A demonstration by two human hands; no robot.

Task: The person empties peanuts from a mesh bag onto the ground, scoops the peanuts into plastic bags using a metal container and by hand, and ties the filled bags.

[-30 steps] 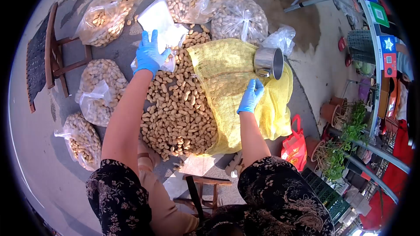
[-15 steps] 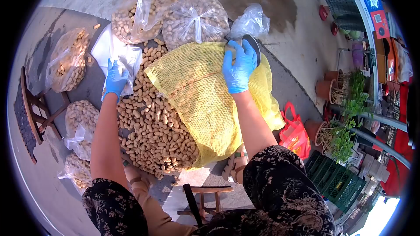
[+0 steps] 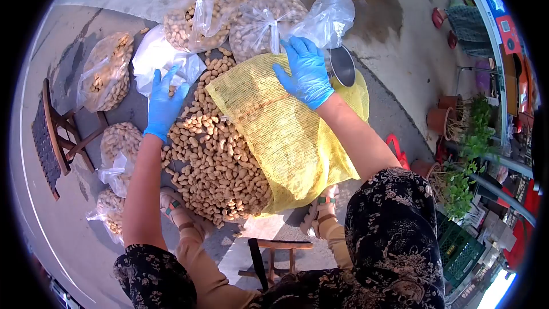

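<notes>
My left hand (image 3: 164,106), in a blue glove, has its fingers apart at the lower edge of a white plastic bag (image 3: 157,57). It hovers beside a heap of unshelled peanuts (image 3: 220,166). My right hand (image 3: 307,77), also gloved in blue, is over the top of a yellow mesh sack (image 3: 274,131) with fingers spread. Its fingertips reach the near edge of a crumpled clear plastic bag (image 3: 329,17); whether they touch it I cannot tell. Just right of that hand a dark metal bowl (image 3: 343,66) rests on the mesh.
Tied bags of peanuts (image 3: 269,20) stand behind the heap, and more bags (image 3: 108,71) lie to the left. A wooden stool (image 3: 54,131) is at far left, another stool (image 3: 280,245) by my legs. Potted plants (image 3: 457,189) and a green crate (image 3: 460,246) line the right.
My right hand has let go of the bowl and moved left toward the clear bag, which now looks more spread out. The left hand's fingers have opened wider. The whole view has shifted slightly.
</notes>
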